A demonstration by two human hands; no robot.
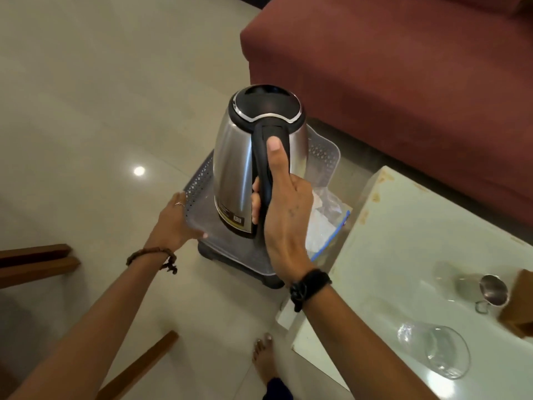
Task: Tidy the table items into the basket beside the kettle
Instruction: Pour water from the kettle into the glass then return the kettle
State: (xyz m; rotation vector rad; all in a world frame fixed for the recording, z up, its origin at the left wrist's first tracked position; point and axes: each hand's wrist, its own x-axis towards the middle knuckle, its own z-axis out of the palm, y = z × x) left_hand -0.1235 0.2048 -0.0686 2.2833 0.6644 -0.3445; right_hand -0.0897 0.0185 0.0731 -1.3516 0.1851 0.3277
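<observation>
My right hand point(284, 215) grips the black handle of a steel kettle point(239, 157), thumb on top, and holds it upright over a translucent perforated basket point(323, 153) on the floor. My left hand point(176, 220) holds the basket's near left rim. A clear plastic bag point(326, 217) lies in the basket's right side. On the white table point(403, 235) at the right stand a steel cup point(490, 291) and a clear glass point(445, 356), lying tilted.
A dark red sofa point(403, 82) fills the upper right, just behind the basket. Brown wooden furniture pieces point(37, 264) sit at the left and lower left. A brown box point(519, 304) stands at the table's right edge. My bare foot point(264, 359) is on the tiled floor.
</observation>
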